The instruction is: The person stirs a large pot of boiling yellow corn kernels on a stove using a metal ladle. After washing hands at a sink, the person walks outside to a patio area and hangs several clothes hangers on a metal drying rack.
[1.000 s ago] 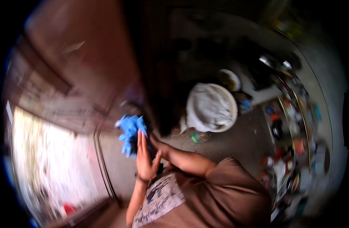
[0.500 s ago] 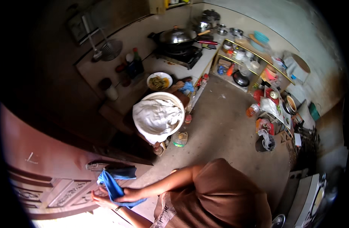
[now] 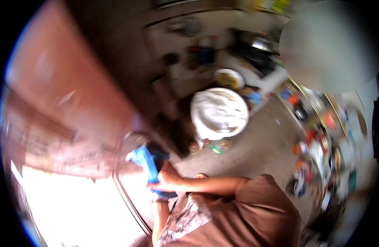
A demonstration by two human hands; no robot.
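A blue cloth hangs in front of me at the lower left, close to the reddish-brown door. My right hand grips its lower part, the fingers closed round the fabric. My left forearm rises from the lower edge toward the same cloth. Its hand is mostly hidden behind the cloth and my right hand, and blur smears the rest, so its fingers do not show clearly.
A white basket with white cloth in it stands beyond my hands. Behind it are a bowl of food and a pan on a stove. Crowded shelves and loose kitchen things line the right. Bright light fills the doorway at lower left.
The view has swung left, shifting the room rightward and bringing in more bright doorway. My hands have drawn closer together on the blue cloth; the left hand's fingers, visible earlier, are now hidden.
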